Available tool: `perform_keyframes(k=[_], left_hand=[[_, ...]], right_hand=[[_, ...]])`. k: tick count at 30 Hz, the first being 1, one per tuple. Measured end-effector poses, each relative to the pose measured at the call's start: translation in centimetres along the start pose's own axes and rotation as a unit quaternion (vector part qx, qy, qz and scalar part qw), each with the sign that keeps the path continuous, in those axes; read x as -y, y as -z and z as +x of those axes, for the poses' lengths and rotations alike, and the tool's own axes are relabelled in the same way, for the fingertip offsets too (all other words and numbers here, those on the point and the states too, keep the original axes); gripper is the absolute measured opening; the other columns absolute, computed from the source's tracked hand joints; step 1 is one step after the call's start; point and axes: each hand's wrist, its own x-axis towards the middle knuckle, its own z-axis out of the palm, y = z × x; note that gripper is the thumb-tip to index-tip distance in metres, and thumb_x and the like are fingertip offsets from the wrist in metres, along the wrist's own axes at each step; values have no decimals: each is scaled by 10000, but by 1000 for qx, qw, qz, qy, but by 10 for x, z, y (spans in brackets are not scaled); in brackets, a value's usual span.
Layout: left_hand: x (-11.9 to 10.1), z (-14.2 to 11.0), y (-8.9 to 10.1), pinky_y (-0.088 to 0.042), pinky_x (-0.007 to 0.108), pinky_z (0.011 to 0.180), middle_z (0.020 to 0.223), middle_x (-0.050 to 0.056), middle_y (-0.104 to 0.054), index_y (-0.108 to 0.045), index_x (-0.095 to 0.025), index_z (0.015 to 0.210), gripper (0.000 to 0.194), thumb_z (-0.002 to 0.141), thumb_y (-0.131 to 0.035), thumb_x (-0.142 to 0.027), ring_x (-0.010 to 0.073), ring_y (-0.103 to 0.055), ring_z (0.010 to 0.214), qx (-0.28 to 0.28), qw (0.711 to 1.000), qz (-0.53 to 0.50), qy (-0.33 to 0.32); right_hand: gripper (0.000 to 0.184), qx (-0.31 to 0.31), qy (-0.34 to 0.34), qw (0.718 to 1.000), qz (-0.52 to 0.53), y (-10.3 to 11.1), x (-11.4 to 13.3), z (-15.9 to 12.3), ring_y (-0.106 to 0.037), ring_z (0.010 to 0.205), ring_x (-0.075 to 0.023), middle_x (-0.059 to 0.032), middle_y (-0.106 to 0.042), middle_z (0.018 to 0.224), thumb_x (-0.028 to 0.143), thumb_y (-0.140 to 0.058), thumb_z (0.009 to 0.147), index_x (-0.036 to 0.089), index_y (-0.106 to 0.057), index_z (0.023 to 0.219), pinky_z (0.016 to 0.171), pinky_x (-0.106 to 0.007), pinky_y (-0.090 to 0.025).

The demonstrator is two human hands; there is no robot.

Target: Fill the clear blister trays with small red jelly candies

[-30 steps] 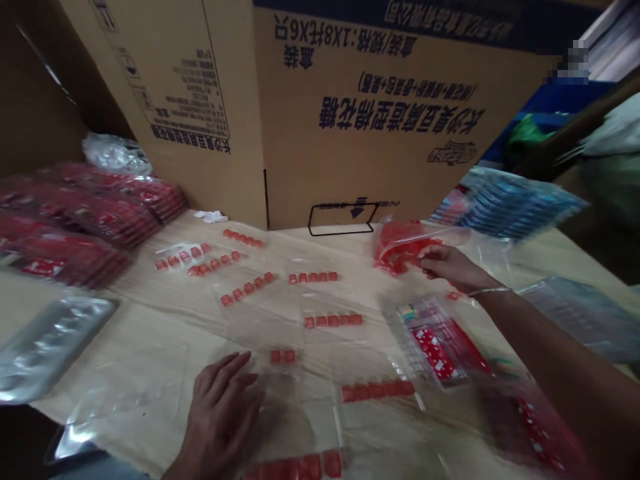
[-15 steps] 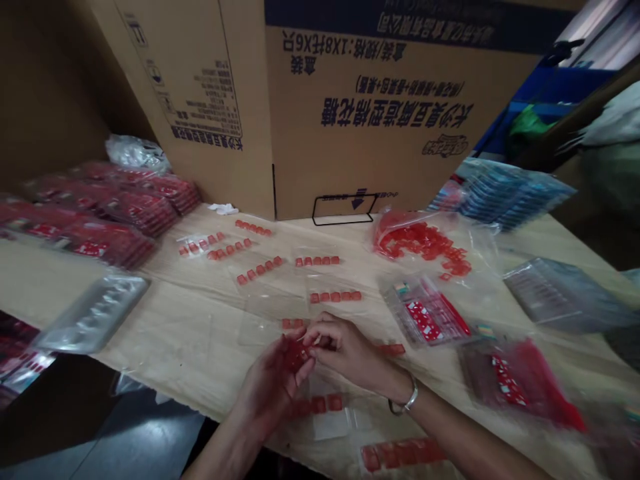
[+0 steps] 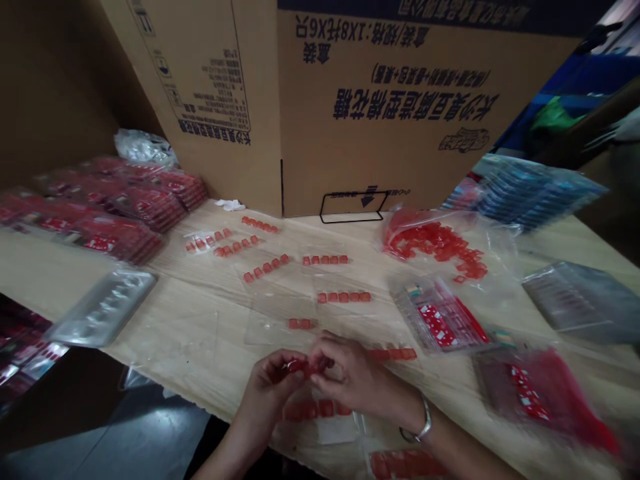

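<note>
My left hand (image 3: 270, 387) is closed, with thumb and fingers pinching a small red translucent piece (image 3: 297, 365). My right hand (image 3: 353, 375), a silver bracelet at its wrist, is closed against the same spot; red shows at its fingertips too, though blur hides whether this is one piece or two. Just beyond the hands, two small red blocks (image 3: 299, 324) sit side by side on a clear plastic sheet (image 3: 270, 313). Under and behind my hands lies a row of red blocks (image 3: 325, 408), partly covered by the right hand.
A large cardboard box (image 3: 370, 153) stands at the back. More red rows (image 3: 344, 297) lie across the table. To the right are an open bag of red pieces (image 3: 445, 247) and filled packs (image 3: 440, 320); to the left, stacked red packs (image 3: 110, 233) and a clear tray (image 3: 107, 307).
My left hand has turned from a half-open palm holding red bits to a fingertip pinch. Both hands have come slightly nearer to me, uncovering the two red blocks. The view has shifted slightly.
</note>
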Motion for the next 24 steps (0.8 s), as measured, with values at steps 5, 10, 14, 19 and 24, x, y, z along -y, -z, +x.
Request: perform_keyframes(k=[5,10,14,19,24], left_hand=[[-13,4,28,-470,221,627,669,9,-721,-723,-175,720,228,519,-799,-250,148,-646,656,-118,990,70,-28],[-14,22,52,-449,211,563,688,16,-719,-729,-161,752,328,450,-811,-258,132,-622,607,-203,976,73,-16],[-7,24,56,-417,208,500,620,16,-695,-736,-153,772,318,492,-801,-291,124,-587,544,-176,980,93,-23],[-5,19,53,-480,242,587,694,28,-724,-732,-164,842,379,484,-817,-251,144,-628,603,-149,987,61,-14],[-13,11,42,-503,277,717,829,53,-744,-727,-170,937,362,589,-788,-250,174,-667,732,-90,996,24,-13]], right_hand=[[163,-10,55,997,-47,-11,-10,24,-570,752,-126,9,-606,788,34,-606,724,185,-591,783,701,-230,-419],[103,-54,87,982,-157,-27,-31,75,-559,768,-158,-26,-613,758,80,-623,787,162,-592,734,723,-263,-413],[109,-15,54,978,-200,-33,-40,89,-562,755,-157,-30,-619,765,79,-629,796,158,-590,731,717,-264,-407],[114,7,34,978,-204,-26,-38,82,-559,745,-156,-29,-618,772,54,-634,786,154,-596,748,716,-270,-404],[91,-25,55,984,-167,-26,-9,65,-547,836,-177,-40,-604,844,88,-583,822,170,-611,796,769,-306,-407]])
